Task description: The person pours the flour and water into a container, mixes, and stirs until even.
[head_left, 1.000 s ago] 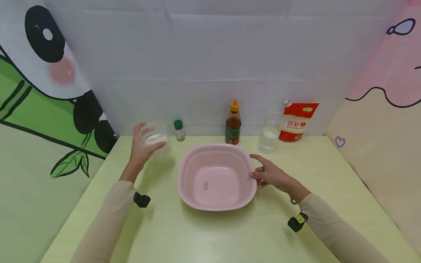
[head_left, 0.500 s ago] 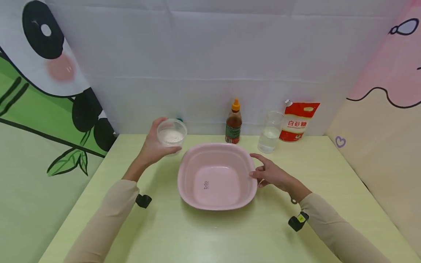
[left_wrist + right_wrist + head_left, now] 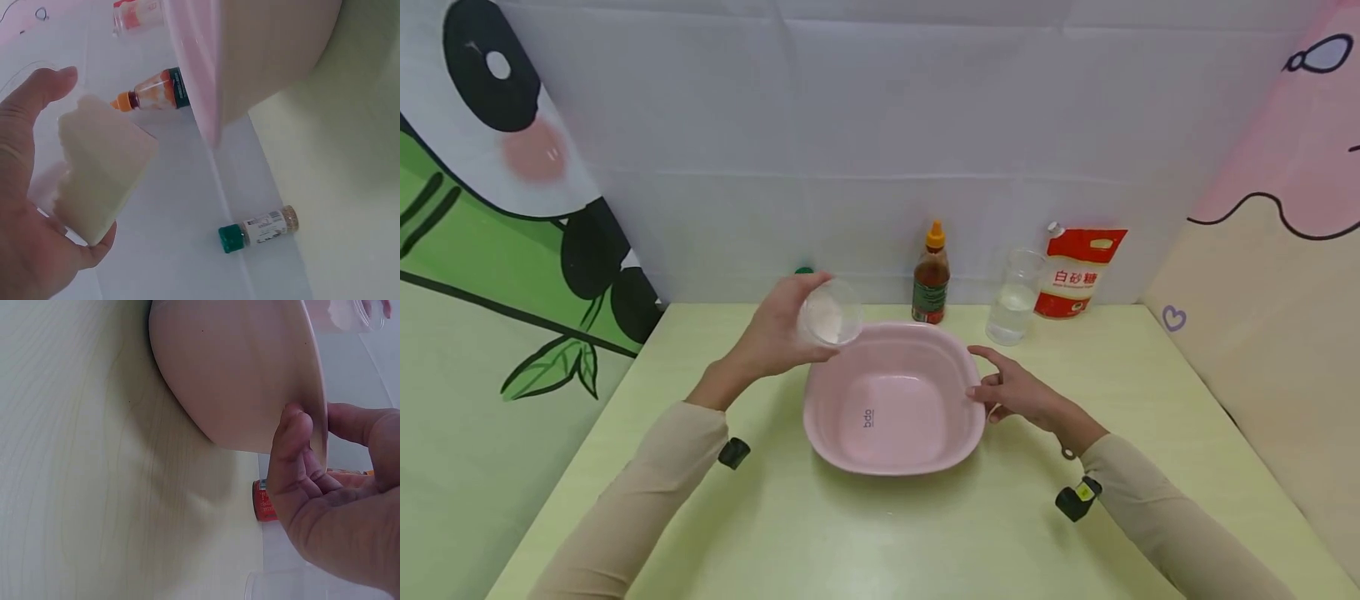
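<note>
Left grip [image 3: 775,325] holds tilted cup [image 3: 847,315]; right grip [image 3: 1018,392] pinches basin [image 3: 898,421]. Tipping too near its edge may scatter white contents [image 3: 826,320] onto desk [image 3: 887,546].

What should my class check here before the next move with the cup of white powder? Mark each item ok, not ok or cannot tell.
1. Left hand grips the cup: ok.
2. Right hand holds the rim of the basin: ok.
3. Cup wholly over the basin: not ok; in the head view it overlaps only the far-left rim.
4. Glass stands apart from the right hand: ok.
5. Exact amount of white powder: cannot tell.
</note>
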The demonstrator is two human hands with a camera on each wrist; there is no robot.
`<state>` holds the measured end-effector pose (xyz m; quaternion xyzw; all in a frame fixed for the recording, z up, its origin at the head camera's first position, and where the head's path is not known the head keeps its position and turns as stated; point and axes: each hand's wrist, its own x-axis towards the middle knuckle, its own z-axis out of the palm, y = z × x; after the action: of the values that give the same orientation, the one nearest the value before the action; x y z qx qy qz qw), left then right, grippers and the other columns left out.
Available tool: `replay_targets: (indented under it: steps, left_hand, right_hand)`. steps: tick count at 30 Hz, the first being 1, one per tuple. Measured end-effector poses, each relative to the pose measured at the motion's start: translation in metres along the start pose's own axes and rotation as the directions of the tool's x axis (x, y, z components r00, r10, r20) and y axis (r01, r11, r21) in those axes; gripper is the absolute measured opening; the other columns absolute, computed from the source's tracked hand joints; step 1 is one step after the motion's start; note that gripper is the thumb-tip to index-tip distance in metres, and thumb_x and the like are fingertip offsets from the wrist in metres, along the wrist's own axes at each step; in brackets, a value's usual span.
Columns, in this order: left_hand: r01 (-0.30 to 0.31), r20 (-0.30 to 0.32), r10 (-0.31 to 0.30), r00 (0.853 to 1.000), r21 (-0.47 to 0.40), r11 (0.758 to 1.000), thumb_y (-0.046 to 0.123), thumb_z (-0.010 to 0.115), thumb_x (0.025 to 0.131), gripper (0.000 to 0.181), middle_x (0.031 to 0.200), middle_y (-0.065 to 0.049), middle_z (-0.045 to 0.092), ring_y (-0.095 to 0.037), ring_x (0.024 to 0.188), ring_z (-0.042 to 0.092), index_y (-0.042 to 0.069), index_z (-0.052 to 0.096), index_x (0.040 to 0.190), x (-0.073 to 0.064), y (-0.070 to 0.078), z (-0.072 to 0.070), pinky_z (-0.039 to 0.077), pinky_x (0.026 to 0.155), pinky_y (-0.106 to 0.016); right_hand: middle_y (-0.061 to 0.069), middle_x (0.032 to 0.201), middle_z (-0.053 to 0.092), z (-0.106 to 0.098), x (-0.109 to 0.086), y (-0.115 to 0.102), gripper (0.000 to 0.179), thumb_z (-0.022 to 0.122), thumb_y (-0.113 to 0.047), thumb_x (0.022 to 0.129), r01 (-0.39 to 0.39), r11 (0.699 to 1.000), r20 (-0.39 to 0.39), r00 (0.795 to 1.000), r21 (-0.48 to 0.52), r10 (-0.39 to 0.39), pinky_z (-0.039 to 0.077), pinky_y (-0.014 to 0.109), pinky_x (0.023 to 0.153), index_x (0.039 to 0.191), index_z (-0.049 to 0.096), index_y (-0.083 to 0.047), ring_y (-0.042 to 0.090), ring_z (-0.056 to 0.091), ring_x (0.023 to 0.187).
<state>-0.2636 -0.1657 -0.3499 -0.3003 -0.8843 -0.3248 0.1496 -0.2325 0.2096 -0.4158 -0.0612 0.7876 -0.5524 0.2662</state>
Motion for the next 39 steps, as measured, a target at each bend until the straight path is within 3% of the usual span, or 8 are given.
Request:
replay_targets:
  steps: [3, 10, 16, 21, 29, 36, 39]
  left_hand:
    - [-0.085, 0.036, 0.081, 0.996, 0.095, 0.992, 0.025, 0.093, 0.061, 0.096, 0.141, -0.008, 0.054, -0.032, 0.126, 0.046, 0.016, 0.046, 0.145, 0.005, 0.007, 0.0, 0.043, 0.1, -0.061]
    - [-0.182, 0.109, 0.161, 0.981, 0.229, 0.956, 0.03, 0.091, 0.063, 0.091, 0.14, -0.006, 0.055, -0.03, 0.127, 0.047, 0.02, 0.05, 0.143, 0.011, 0.02, 0.003, 0.044, 0.093, -0.061]
    - [-0.275, 0.166, 0.227, 0.96, 0.374, 0.886, 0.034, 0.091, 0.065, 0.088, 0.138, -0.007, 0.056, -0.029, 0.128, 0.046, 0.021, 0.052, 0.143, 0.016, 0.029, 0.007, 0.045, 0.086, -0.054]
    - [-0.332, 0.222, 0.255, 0.941, 0.464, 0.821, 0.037, 0.092, 0.064, 0.089, 0.136, -0.008, 0.056, -0.031, 0.129, 0.046, 0.026, 0.051, 0.142, 0.019, 0.038, 0.011, 0.046, 0.087, -0.056]
    - [-0.384, 0.258, 0.287, 0.922, 0.529, 0.757, 0.042, 0.09, 0.065, 0.085, 0.135, -0.008, 0.057, -0.034, 0.126, 0.05, 0.027, 0.052, 0.14, 0.022, 0.039, 0.019, 0.049, 0.086, -0.056]
    - [-0.453, 0.288, 0.35, 0.891, 0.574, 0.682, 0.039, 0.09, 0.065, 0.081, 0.133, -0.008, 0.059, -0.032, 0.125, 0.051, 0.031, 0.054, 0.137, 0.023, 0.037, 0.025, 0.048, 0.09, -0.057]
    - [-0.474, 0.291, 0.375, 0.88, 0.578, 0.664, 0.037, 0.09, 0.065, 0.079, 0.131, -0.008, 0.059, -0.031, 0.125, 0.051, 0.031, 0.054, 0.135, 0.025, 0.039, 0.027, 0.047, 0.091, -0.058]
  right_hand:
    - [0.006, 0.089, 0.068, 0.0, 0.0, 0.001, 0.076, 0.062, -0.016, 0.098, 0.004, 1.0, 0.0, 1.0, 0.002, -0.004, 0.056, 0.027, 0.063, 0.159, 0.016, -0.019, 0.019, 0.062, 0.074]
    - [0.008, 0.093, 0.069, -0.002, 0.0, 0.002, 0.076, 0.062, -0.016, 0.098, 0.023, 1.0, 0.005, 1.0, -0.014, -0.023, 0.056, 0.028, 0.064, 0.159, 0.016, -0.018, 0.019, 0.063, 0.074]
    - [0.007, 0.093, 0.069, -0.004, 0.0, -0.001, 0.077, 0.063, -0.017, 0.097, 0.025, 0.999, 0.005, 1.0, -0.028, -0.025, 0.057, 0.027, 0.064, 0.159, 0.017, -0.018, 0.019, 0.062, 0.074]
    - [0.005, 0.09, 0.068, -0.005, -0.001, 0.0, 0.078, 0.064, -0.017, 0.097, 0.022, 0.999, 0.004, 1.0, -0.025, -0.022, 0.056, 0.028, 0.064, 0.159, 0.017, -0.018, 0.019, 0.062, 0.074]
    - [0.004, 0.089, 0.067, -0.004, 0.0, 0.001, 0.077, 0.063, -0.016, 0.097, 0.023, 0.999, 0.007, 1.0, -0.024, -0.022, 0.056, 0.028, 0.064, 0.159, 0.017, -0.018, 0.018, 0.061, 0.073]
    - [0.004, 0.087, 0.067, -0.002, 0.002, -0.001, 0.075, 0.062, -0.014, 0.098, 0.022, 0.999, 0.005, 1.0, -0.026, -0.022, 0.055, 0.027, 0.063, 0.159, 0.018, -0.017, 0.018, 0.061, 0.072]
    - [0.003, 0.086, 0.066, -0.002, 0.001, -0.002, 0.076, 0.062, -0.014, 0.097, 0.021, 1.0, 0.005, 1.0, -0.022, -0.021, 0.055, 0.028, 0.063, 0.159, 0.018, -0.017, 0.018, 0.061, 0.072]
